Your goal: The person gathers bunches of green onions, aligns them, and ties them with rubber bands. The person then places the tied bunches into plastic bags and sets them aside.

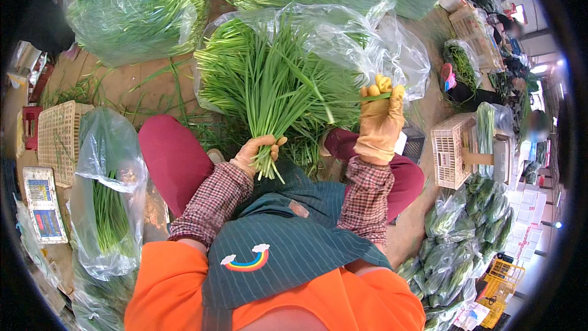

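Note:
My left hand (258, 152) grips a bunch of long green leaves, probably garlic chives (271, 96), near the cut ends. The leaf tips fan out away from me. My right hand (379, 122), in a yellow-tan glove, is raised beyond my right knee. It pinches a loose green leaf (377, 97) between its curled fingers. Under and behind the bunch lies a big heap of the same greens (220, 64), partly covered by a clear plastic bag (340, 32). More loose leaves and trimmings (301, 147) lie on the floor between my legs.
Large bags of greens (138, 14) stand at the far side. On the left are a plastic crate (59, 138), a bagged bunch (110, 211) and a scale display (45, 204). On the right, a crate (452, 151) stands near piled bagged greens (452, 248). People (535, 126) are further right.

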Demonstrator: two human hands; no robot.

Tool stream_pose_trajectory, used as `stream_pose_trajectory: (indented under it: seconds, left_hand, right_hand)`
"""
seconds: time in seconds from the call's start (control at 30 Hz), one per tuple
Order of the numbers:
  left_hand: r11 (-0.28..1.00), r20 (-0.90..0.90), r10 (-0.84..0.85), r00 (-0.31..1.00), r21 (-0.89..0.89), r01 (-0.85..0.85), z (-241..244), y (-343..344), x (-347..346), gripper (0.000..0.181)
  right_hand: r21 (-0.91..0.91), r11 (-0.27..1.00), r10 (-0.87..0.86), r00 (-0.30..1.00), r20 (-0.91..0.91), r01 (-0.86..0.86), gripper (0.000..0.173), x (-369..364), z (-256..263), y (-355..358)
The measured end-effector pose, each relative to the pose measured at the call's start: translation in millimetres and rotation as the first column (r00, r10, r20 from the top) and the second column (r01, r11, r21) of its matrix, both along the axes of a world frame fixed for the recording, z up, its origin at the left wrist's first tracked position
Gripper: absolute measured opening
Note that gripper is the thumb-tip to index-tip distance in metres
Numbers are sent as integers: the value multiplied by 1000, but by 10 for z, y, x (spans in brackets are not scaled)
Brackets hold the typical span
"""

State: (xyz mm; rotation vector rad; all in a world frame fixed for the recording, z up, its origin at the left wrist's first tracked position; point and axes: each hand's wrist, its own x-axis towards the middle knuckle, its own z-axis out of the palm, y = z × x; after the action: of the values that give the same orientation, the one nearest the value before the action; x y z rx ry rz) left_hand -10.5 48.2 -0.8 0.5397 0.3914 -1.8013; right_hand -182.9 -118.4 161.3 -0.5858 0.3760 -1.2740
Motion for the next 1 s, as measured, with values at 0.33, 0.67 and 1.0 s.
stream_pose_trajectory:
  seconds: [0.33, 0.67, 1.0]
  left_hand:
    - [977, 2, 129, 992, -174, -126, -124, -29, -153, 59]
    - [997, 538, -82, 839, 56, 61, 156, -64, -27, 24]
    - [955, 882, -18, 472, -124, 270, 783, -183, 144, 39]
  right_hand:
    - [379, 884, 283, 958, 33, -274, 19, 510, -143, 1066]
    - [164, 969, 222, 941, -256, -184, 30, 79, 285, 1228]
    - [168, 707, 270, 43, -962, -687, 102, -7, -995, 750]
